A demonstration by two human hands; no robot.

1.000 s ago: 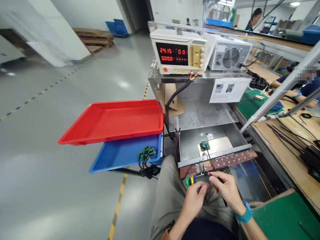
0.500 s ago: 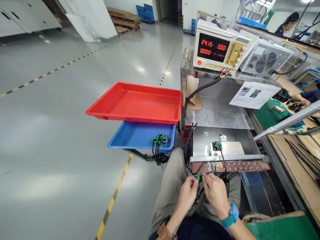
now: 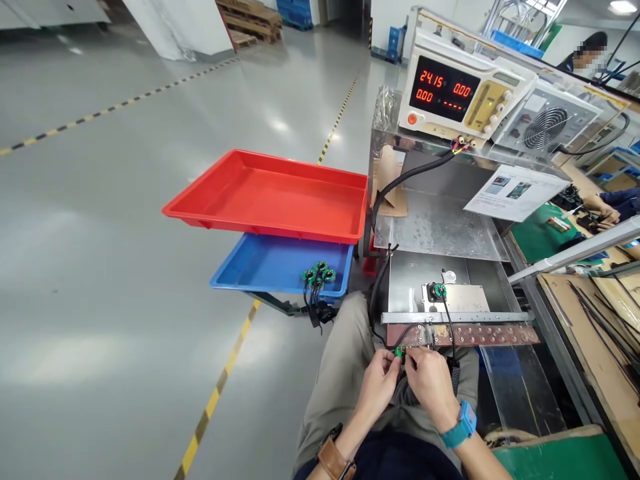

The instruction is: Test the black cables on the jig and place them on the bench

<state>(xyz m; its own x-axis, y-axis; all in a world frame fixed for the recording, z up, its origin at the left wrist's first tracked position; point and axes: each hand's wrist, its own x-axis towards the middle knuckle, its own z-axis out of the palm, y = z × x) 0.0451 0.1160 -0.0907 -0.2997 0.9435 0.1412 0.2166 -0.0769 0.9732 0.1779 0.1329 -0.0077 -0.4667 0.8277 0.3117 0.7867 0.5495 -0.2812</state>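
Note:
Over my lap, just in front of a reddish-brown strip (image 3: 467, 335) with a row of studs, my left hand (image 3: 381, 380) pinches a small green part (image 3: 399, 352). My right hand (image 3: 431, 381) is closed right beside it, fingertips pressed together; whatever lies between them is hidden. Behind the strip, a green round board (image 3: 439, 291) sits at the left end of a silver metal plate (image 3: 467, 298). A thin black cable (image 3: 449, 320) runs from that board toward my lap.
To the left, a red tray (image 3: 280, 200) overlaps a blue tray (image 3: 265, 263) holding several green round boards (image 3: 320, 272) with black cables. A power supply (image 3: 445, 90) with lit red digits stands on the shelf. A co-worker's hand (image 3: 606, 212) is at the far right.
The whole view has shifted slightly. Both hands stay together at the green part; the yellow bit seen by my right fingertips no longer shows clearly. The supply's lower-left reading went from 0.000 to 0.00.

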